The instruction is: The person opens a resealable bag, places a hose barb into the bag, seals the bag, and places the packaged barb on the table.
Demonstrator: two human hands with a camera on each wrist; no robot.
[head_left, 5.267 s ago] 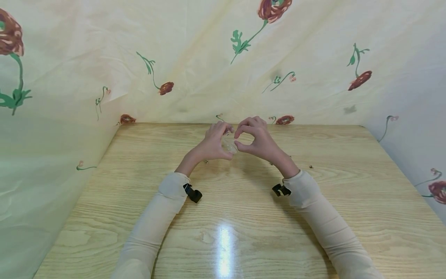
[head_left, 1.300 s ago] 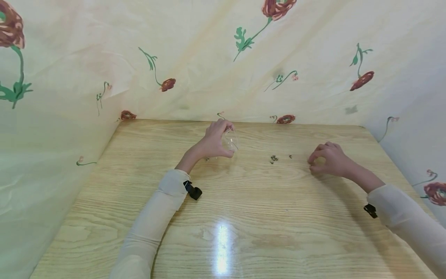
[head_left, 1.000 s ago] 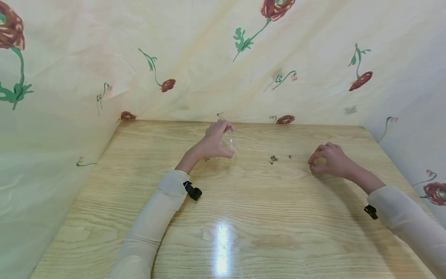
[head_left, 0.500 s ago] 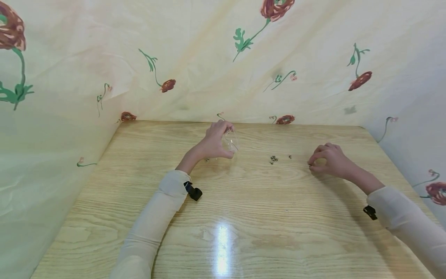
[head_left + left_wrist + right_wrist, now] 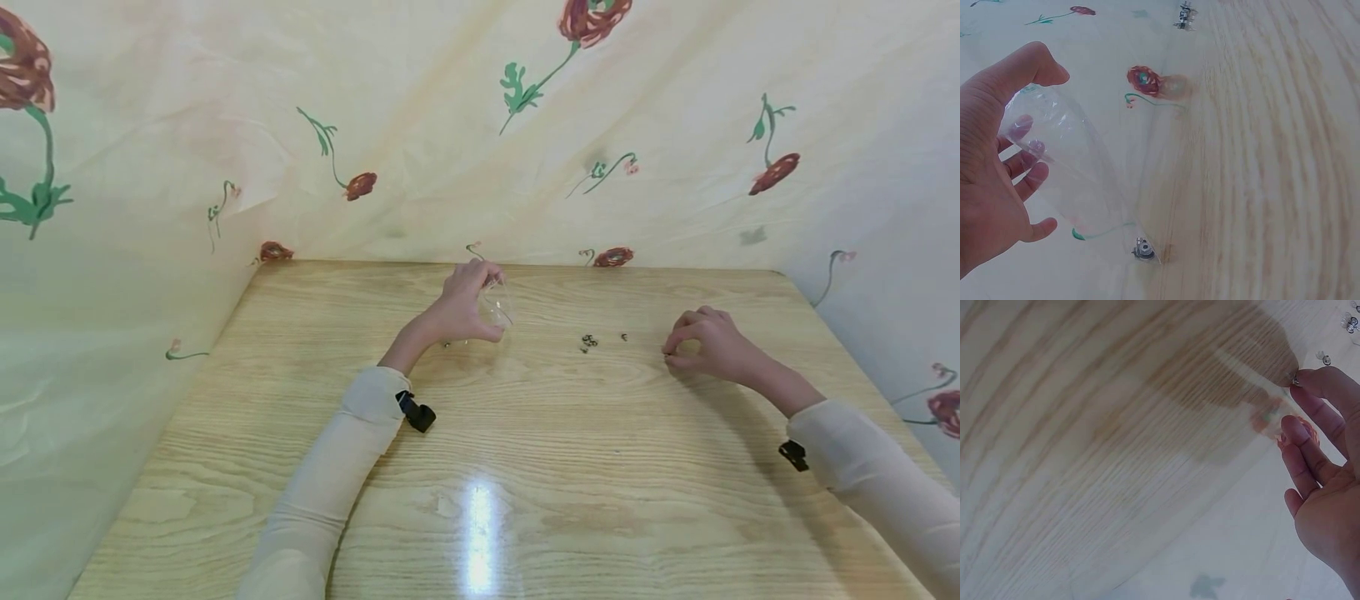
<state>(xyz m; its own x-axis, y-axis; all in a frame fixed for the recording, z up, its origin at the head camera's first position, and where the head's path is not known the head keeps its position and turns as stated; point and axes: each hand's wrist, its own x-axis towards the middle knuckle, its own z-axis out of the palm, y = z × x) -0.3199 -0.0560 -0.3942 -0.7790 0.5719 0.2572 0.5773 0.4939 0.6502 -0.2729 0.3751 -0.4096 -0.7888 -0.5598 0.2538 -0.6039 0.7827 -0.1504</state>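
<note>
On my feed, the left hand had its fingers spread wide but curled around a clear plastic container over the worktop, its walls so see-through that I couldn't tell whether the small metal part by its edge lay inside or behind. The right hand pinched a tiny metal piece, mostly hidden by its fingertips; a lone piece lay between it and a small cluster, cut off in the right wrist view.
</note>
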